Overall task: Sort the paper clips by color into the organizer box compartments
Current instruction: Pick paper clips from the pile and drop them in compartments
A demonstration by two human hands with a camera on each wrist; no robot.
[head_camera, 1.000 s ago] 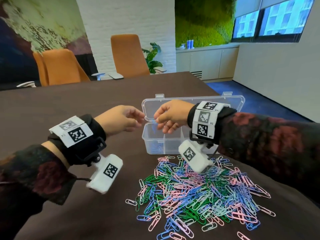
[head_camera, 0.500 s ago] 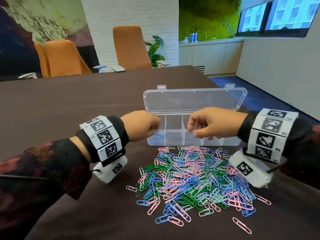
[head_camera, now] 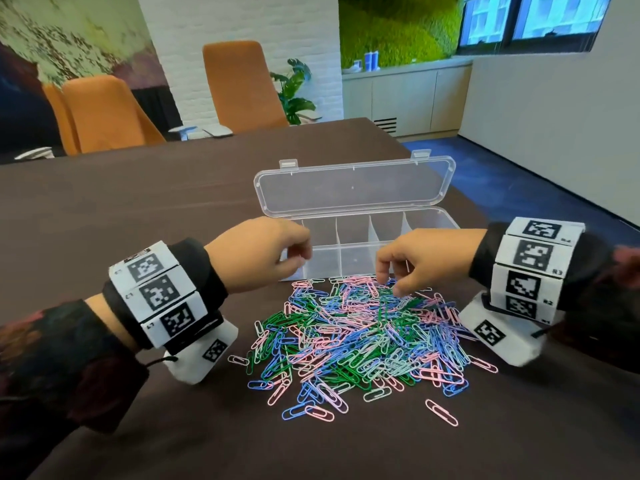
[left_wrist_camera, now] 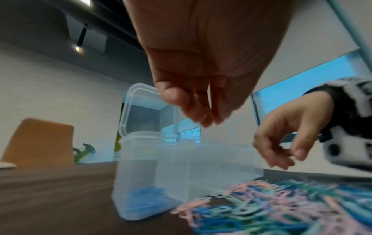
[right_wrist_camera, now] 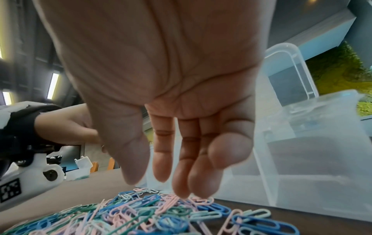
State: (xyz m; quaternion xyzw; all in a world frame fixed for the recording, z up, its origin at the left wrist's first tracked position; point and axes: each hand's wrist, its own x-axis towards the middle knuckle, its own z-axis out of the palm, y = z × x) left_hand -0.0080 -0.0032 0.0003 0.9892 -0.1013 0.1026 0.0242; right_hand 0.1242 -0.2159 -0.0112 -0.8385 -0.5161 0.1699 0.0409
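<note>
Both hands were over the worktop (head_camera: 104,209) when we looked. We found the left hand (head_camera: 256,252) by the left end of the box (head_camera: 429,216), above the pile's near-left edge, fingers bunched loosely downward and holding nothing we could see. We found the right hand (head_camera: 426,258) over the far edge of the clips (head_camera: 353,341), fingers hanging relaxed, their tips at or just above the top clips; we could not tell whether they touched. We saw no clip held in it.

We noted the clips in one mixed heap of pink, blue, green and pale ones, on the worktop just in front of the box, with a few strays nearer us. The box stood with its lid (head_camera: 353,185) raised at the back. In the left wrist view we saw blue clips (left_wrist_camera: 145,200) in its leftmost compartment.
</note>
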